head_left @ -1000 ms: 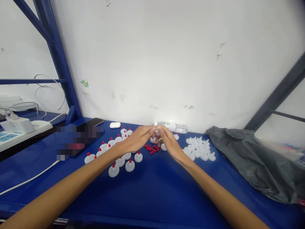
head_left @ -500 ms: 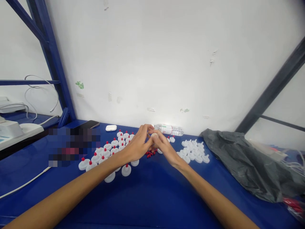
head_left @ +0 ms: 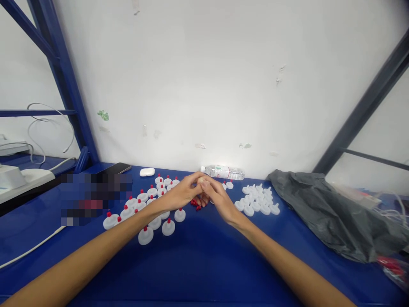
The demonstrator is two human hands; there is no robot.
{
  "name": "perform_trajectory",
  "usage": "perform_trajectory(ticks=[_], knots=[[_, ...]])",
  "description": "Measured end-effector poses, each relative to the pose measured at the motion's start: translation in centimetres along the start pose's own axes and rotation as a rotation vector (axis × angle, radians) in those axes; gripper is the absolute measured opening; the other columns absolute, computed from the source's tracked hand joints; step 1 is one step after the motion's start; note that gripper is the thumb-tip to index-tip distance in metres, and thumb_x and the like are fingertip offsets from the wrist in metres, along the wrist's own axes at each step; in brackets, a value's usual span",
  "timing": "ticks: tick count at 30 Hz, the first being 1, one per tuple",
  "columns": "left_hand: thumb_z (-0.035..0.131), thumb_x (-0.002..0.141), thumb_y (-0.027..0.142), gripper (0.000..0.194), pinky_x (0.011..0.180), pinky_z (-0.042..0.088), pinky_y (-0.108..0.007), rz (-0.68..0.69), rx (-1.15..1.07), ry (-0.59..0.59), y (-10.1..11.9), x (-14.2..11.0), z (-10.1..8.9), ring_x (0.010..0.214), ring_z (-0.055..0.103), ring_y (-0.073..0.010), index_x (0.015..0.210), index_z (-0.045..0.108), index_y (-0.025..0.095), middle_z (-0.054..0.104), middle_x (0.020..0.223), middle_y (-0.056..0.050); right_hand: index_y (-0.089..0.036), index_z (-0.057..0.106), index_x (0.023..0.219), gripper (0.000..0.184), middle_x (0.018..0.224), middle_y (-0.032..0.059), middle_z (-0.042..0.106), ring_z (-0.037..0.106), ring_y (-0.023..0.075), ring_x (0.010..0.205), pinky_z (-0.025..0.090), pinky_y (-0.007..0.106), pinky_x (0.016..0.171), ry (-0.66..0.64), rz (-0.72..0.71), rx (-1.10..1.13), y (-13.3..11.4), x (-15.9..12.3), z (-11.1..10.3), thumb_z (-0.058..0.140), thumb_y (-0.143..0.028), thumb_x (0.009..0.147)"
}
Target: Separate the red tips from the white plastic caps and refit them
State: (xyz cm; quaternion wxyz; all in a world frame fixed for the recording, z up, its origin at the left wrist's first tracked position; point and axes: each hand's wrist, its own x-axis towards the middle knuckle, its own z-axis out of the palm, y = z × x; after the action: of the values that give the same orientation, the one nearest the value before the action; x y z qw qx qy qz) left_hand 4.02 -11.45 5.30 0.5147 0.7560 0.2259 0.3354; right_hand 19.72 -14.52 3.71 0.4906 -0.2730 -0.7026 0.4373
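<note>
My left hand [head_left: 187, 190] and my right hand [head_left: 218, 197] meet above the middle of the table, fingers curled together. Between their fingertips shows a small pale round piece, apparently a white nozzle cap [head_left: 201, 181], mostly hidden by the fingers. Just under the hands lies a small pile of red tips [head_left: 194, 204]. Left of them stand many white nozzle caps with red tips fitted [head_left: 168, 227], partly covered by my left forearm. To the right is a heap of white nozzle caps without red tips [head_left: 255, 199].
A clear plastic bottle [head_left: 223, 172] lies along the wall behind my hands. Further left are a white earphone case [head_left: 147, 172] and a phone [head_left: 123, 167]. A dark grey plastic bag [head_left: 326, 209] covers the right side of the blue table [head_left: 204, 264]. A white cable [head_left: 35, 247] runs at left.
My hands have drawn closer together, with the fingers more closed around the pale piece. The view has shifted slightly; the things on the table look unmoved.
</note>
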Motion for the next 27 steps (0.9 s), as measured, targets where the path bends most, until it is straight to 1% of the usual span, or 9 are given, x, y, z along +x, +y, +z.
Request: perform_trajectory(ticks=[6, 12, 14, 16, 19, 21, 23, 25, 27], knots=[[0.059, 0.094, 0.053, 0.037, 0.062, 0.054, -0.028, 0.021, -0.009, -0.01, 0.1, -0.1, -0.2, 0.065, 0.068, -0.0166, 0.106, 0.055, 0.019, 0.067, 0.073, 0.0, -0.023, 0.059, 0.088, 0.035, 0.065, -0.002, 0.056, 0.051, 0.0151, 0.056, 0.039, 0.029, 0.057, 0.032, -0.005, 0.0, -0.5, -0.2, 0.2, 0.051, -0.055, 0.098], [0.059, 0.092, 0.059, 0.042, 0.059, 0.052, -0.029, 0.031, 0.002, -0.013, 0.0, -0.1, -0.2, 0.061, 0.065, -0.0169, 0.105, 0.053, 0.019, 0.064, 0.07, 0.001, -0.023, 0.058, 0.088, 0.041, 0.068, -0.0007, 0.059, 0.054, 0.0172, 0.059, 0.042, 0.031, 0.06, 0.01, 0.028, -0.01, -0.5, -0.4, 0.1, 0.049, -0.062, 0.097], [0.057, 0.093, 0.06, 0.044, 0.061, 0.052, -0.03, 0.002, 0.004, -0.015, 0.0, -0.1, -0.1, 0.063, 0.065, -0.0175, 0.107, 0.053, 0.019, 0.065, 0.07, 0.001, -0.023, 0.058, 0.088, 0.042, 0.068, -0.0006, 0.058, 0.054, 0.0166, 0.06, 0.041, 0.03, 0.06, -0.009, 0.035, -0.016, -0.5, -0.3, -0.1, 0.047, -0.063, 0.098], [0.055, 0.094, 0.061, 0.045, 0.066, 0.052, -0.032, -0.056, -0.029, -0.029, 0.0, -0.2, 0.0, 0.068, 0.066, -0.0183, 0.111, 0.053, 0.019, 0.066, 0.075, -0.001, -0.023, 0.059, 0.092, 0.043, 0.07, -0.0009, 0.057, 0.051, 0.0153, 0.06, 0.04, 0.029, 0.06, -0.043, 0.056, -0.011, -0.2, -0.2, -0.3, 0.044, -0.063, 0.099], [0.056, 0.094, 0.061, 0.045, 0.074, 0.052, -0.033, -0.149, -0.155, -0.07, -0.3, -0.3, -0.1, 0.079, 0.067, -0.0183, 0.111, 0.052, 0.019, 0.067, 0.086, -0.004, -0.024, 0.058, 0.098, 0.044, 0.072, -0.0026, 0.051, 0.048, 0.0134, 0.059, 0.041, 0.028, 0.06, -0.075, 0.09, 0.044, 0.5, -0.1, -0.7, 0.041, -0.064, 0.099], [0.055, 0.094, 0.06, 0.044, 0.076, 0.052, -0.034, -0.184, -0.236, -0.097, -0.6, -0.3, -0.2, 0.082, 0.067, -0.0181, 0.108, 0.053, 0.019, 0.067, 0.089, -0.006, -0.024, 0.056, 0.098, 0.044, 0.073, -0.0037, 0.048, 0.047, 0.0129, 0.059, 0.043, 0.029, 0.061, -0.083, 0.103, 0.092, 1.1, 0.0, -0.8, 0.04, -0.065, 0.1], [0.052, 0.096, 0.06, 0.042, 0.076, 0.051, -0.034, -0.211, -0.288, -0.112, -0.6, -0.2, -0.4, 0.081, 0.067, -0.0185, 0.105, 0.055, 0.018, 0.067, 0.087, -0.006, -0.024, 0.054, 0.097, 0.042, 0.073, -0.0043, 0.047, 0.047, 0.0128, 0.059, 0.044, 0.029, 0.062, -0.091, 0.112, 0.122, 1.6, 0.1, -0.8, 0.04, -0.063, 0.1], [0.05, 0.097, 0.059, 0.043, 0.075, 0.051, -0.034, -0.232, -0.326, -0.114, -0.5, -0.1, -0.7, 0.08, 0.067, -0.0197, 0.097, 0.057, 0.017, 0.066, 0.083, -0.006, -0.024, 0.052, 0.096, 0.04, 0.07, -0.0052, 0.047, 0.047, 0.0128, 0.058, 0.045, 0.03, 0.062, -0.084, 0.103, 0.126, 1.7, 0.1, -0.7, 0.041, -0.062, 0.1], [0.048, 0.096, 0.061, 0.047, 0.077, 0.052, -0.035, -0.236, -0.351, -0.12, -0.2, -0.1, -0.9, 0.083, 0.067, -0.0216, 0.092, 0.06, 0.016, 0.065, 0.084, -0.007, -0.024, 0.05, 0.095, 0.04, 0.067, -0.0062, 0.047, 0.047, 0.0127, 0.056, 0.046, 0.03, 0.062, -0.055, 0.09, 0.096, 1.5, 0.2, -0.6, 0.041, -0.062, 0.1]])
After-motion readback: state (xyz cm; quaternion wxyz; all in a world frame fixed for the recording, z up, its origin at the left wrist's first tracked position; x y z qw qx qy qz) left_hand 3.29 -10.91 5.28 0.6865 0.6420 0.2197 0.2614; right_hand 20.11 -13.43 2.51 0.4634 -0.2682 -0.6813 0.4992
